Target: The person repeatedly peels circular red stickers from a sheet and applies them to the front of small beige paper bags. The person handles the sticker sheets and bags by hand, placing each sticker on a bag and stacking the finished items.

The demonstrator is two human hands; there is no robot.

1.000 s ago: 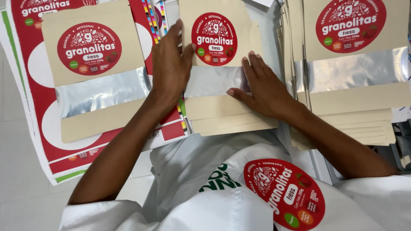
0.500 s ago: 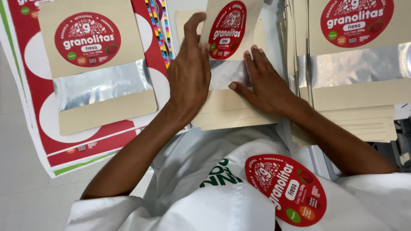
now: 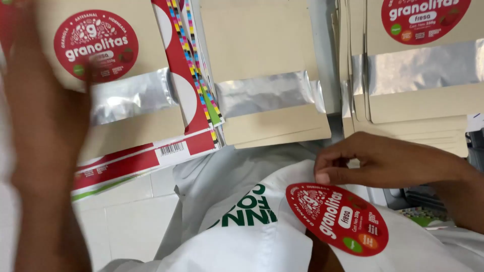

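Note:
My left hand [image 3: 43, 106] is a blur at the far left, lying over the left edge of a kraft pouch [image 3: 131, 126] that has a foil window and a round red label [image 3: 96, 45]. Whether it grips the pouch is unclear. My right hand [image 3: 383, 163] is low at the right, thumb and forefinger pinched on the top edge of a round red sticker [image 3: 338, 219] stuck to my white coat [image 3: 242, 236]. Between the hands lies a stack of unlabelled kraft pouches [image 3: 262, 50].
A second stack of pouches, the top one labelled [image 3: 423, 95], lies at the right. Red-and-white sticker backing sheets [image 3: 176, 148] with colour bars spread under the left pouch. White floor tiles [image 3: 126, 216] show below, and a dark object [image 3: 418, 199] sits by my right wrist.
My left hand lifted the labelled pouch off the middle stack and swung left with it. My right hand left the stack and dropped to the sticker on my coat.

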